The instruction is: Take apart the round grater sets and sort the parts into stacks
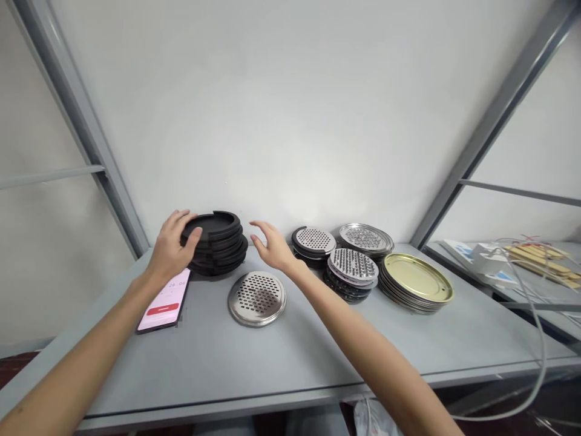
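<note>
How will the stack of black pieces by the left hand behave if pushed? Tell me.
The black stack may shift or separate, since its layers look unevenly aligned. It seems unlikely to topple readily, being wider than tall. Its pieces are probably fairly stiff, as they show no obvious sag.

Phone [170, 298]: is lying near the left edge of the table [218, 363], lit screen facing up
Digits on screen: are ending in what is looking like "06" after a colon, the figures before it blurring
Marks below digits: are showing too small for reading
Red button [153, 312]: is carrying a white dash
</note>
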The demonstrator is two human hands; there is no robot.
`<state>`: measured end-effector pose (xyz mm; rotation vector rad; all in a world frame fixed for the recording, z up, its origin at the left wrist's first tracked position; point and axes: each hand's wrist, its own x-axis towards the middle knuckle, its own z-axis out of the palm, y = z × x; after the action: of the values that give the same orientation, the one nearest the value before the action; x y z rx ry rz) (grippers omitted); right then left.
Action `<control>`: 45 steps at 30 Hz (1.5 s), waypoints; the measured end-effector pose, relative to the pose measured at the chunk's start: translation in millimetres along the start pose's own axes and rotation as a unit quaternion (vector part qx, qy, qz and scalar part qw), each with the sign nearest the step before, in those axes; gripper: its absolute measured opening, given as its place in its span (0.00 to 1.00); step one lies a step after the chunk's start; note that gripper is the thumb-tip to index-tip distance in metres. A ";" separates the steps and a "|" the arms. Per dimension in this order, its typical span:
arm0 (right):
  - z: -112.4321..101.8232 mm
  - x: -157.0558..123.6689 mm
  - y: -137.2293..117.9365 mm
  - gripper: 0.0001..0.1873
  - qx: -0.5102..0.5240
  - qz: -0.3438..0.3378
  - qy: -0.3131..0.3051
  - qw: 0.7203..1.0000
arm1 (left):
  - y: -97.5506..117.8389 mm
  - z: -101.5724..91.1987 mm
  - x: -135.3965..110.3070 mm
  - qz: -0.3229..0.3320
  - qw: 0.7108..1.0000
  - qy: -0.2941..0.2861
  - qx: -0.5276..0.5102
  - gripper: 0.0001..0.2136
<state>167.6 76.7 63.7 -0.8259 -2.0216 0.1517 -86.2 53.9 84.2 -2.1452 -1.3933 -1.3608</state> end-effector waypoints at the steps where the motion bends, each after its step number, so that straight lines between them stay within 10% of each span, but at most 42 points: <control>1: -5.4 -16.7 2.4 0.22 0.002 0.006 -0.020 1.000 | 12.4 0.5 -9.0 0.026 0.999 0.033 -0.026 0.19; 3: -12.7 -52.2 4.8 0.29 -0.003 0.011 -0.113 0.994 | 37.6 7.0 -30.6 0.094 0.992 -0.009 -0.086 0.16; 7: -15.7 -105.5 2.1 0.55 -0.029 0.067 -0.234 0.970 | 66.2 37.6 -70.1 0.119 0.944 -0.287 -0.109 0.31; 13: -25.9 -116.3 4.5 0.41 0.022 0.109 -0.249 0.962 | 46.1 69.2 -89.8 0.036 0.910 -0.400 -0.102 0.54; 19: -28.8 -118.9 12.2 0.58 0.020 0.121 -0.261 0.958 | 46.0 68.6 -94.6 0.019 0.916 -0.374 -0.146 0.50; 45: -40.9 -124.1 15.0 0.52 0.070 0.148 -0.224 0.961 | 62.7 68.8 -98.3 0.051 0.919 -0.364 -0.145 0.35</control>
<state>251.5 4.4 -7.3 -1.0721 -2.2561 0.6991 -6.8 6.8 -14.8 -3.0743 -1.3098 -0.7768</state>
